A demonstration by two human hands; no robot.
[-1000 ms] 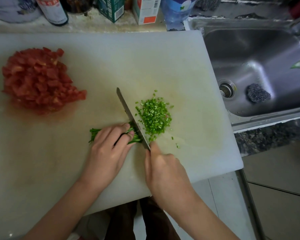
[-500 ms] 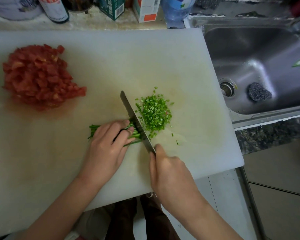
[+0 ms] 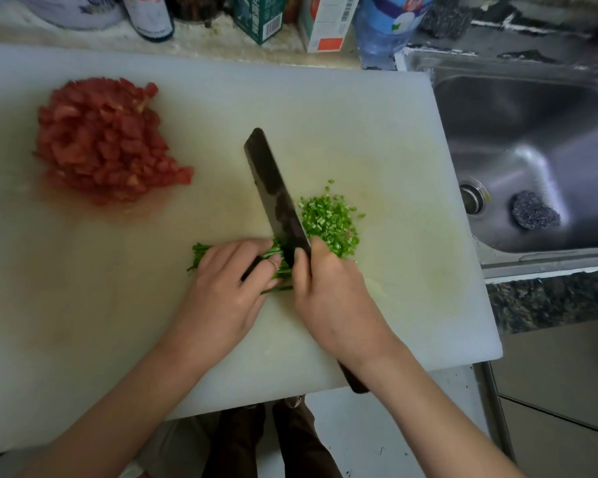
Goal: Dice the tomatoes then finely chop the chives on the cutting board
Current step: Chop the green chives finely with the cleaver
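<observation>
Grip: right hand clamped on knife handle; left hand curled over chives, pinning them on cutting board. Soft, light stems likely scatter; best held just behind the blade.

**Plastic, steel and wet tomato**

My cutting board is white plastic, matt and faintly stained. The knife is dark, dull metal. The diced tomatoes look wet and glossy. The sink is shiny steel, its scourer rough wire.
</observation>
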